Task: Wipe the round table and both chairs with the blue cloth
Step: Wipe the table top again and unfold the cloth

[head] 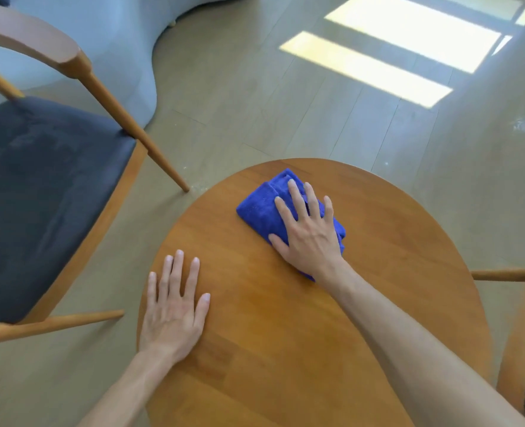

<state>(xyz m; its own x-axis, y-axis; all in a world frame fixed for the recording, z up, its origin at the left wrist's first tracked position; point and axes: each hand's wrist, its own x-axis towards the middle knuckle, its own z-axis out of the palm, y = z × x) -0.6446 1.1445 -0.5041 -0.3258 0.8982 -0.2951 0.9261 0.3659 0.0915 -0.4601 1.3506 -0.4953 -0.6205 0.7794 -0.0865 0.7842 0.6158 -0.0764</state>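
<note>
Fingers (295, 195) of my right hand (309, 232) are lying straight and spread over the blue cloth (261, 208), pressing it flat rather than gripping it. The cloth is folded into a thick pad and is sitting on the far half of the round bench (378, 272), toward the left of its middle, with the palm covering its near right part. My left hand (175, 309) is also lying flat with straight fingers, resting on the bare wood near the bench's left rim and holding nothing; I judge it is bracing me while the other hand works.

From this I am reading the job as being in its first part: the bench top is what the cloth is touching now. I cannot tell from the wood which areas have been wiped, since it is showing no wet streaks or dust lines that I can make out, so I am treating the whole top as still in hand.

Further out, the left chair (48, 192) is standing beside the bench with its dark seat pad turned toward me, and the cloth is well apart from it. The right chair (519, 334) is showing only as a wooden edge and a sliver of dark pad at the frame's right border. Neither chair is being touched, so I am judging both as still left to do.
</note>
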